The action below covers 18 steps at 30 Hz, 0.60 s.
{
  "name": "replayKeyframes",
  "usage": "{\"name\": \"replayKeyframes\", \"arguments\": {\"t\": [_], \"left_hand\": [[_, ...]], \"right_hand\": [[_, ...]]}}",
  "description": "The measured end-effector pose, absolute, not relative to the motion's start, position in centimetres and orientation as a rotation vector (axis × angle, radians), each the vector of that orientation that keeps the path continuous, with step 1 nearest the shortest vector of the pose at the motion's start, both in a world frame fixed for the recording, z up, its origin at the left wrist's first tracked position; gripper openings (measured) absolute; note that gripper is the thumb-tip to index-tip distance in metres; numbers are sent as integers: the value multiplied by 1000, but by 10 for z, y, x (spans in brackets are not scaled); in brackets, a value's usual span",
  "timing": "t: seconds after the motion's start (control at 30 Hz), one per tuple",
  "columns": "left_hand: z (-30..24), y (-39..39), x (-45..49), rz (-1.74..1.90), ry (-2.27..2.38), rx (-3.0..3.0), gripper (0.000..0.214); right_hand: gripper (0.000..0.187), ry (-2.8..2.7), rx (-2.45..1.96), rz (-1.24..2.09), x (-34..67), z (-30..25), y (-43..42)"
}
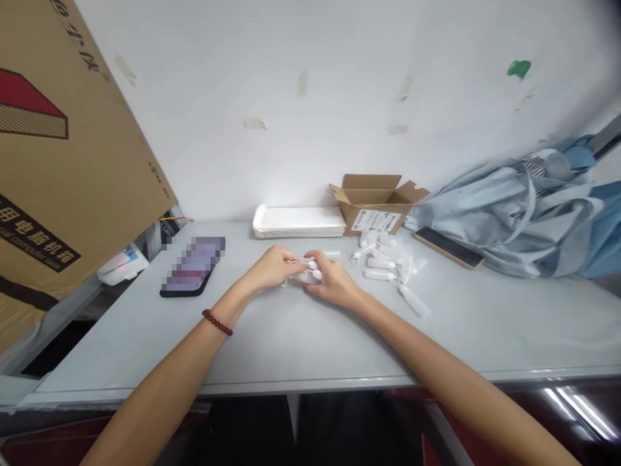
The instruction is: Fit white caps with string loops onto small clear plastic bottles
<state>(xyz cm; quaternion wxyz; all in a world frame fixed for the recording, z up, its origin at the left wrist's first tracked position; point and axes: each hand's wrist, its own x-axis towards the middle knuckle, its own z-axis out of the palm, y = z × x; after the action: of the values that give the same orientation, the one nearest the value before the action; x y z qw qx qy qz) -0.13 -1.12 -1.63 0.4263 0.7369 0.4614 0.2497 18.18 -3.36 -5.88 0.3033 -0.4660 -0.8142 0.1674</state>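
My left hand (270, 268) and my right hand (332, 282) meet over the middle of the grey table (301, 336). Both are closed in a pinch on a small white plastic piece (310, 270) held between them. A dark red bead bracelet (217, 322) sits on my left wrist. Just right of my right hand lies a loose pile of several small white and clear plastic parts (388, 262). One clear tube (414, 301) lies apart, nearer to me.
A stack of white trays (298, 222) and an open cardboard box (376, 200) stand by the wall. One phone (193, 266) lies left, another phone (447, 246) right beside a blue bag (524, 207). A big carton (58, 162) leans at left.
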Motion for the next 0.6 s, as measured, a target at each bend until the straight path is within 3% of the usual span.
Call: {"name": "replayKeyframes", "arguments": {"t": [0.27, 0.4, 0.6], "left_hand": [[-19, -6, -2, 678, 1164, 2031, 28], [-27, -4, 3, 639, 1216, 1942, 39], [-22, -2, -5, 633, 1142, 1960, 33]], "right_hand": [[22, -2151, -1235, 382, 184, -62, -30], [21, -2177, -1261, 330, 182, -64, -30], [23, -2167, -1350, 303, 182, -65, -27]]}}
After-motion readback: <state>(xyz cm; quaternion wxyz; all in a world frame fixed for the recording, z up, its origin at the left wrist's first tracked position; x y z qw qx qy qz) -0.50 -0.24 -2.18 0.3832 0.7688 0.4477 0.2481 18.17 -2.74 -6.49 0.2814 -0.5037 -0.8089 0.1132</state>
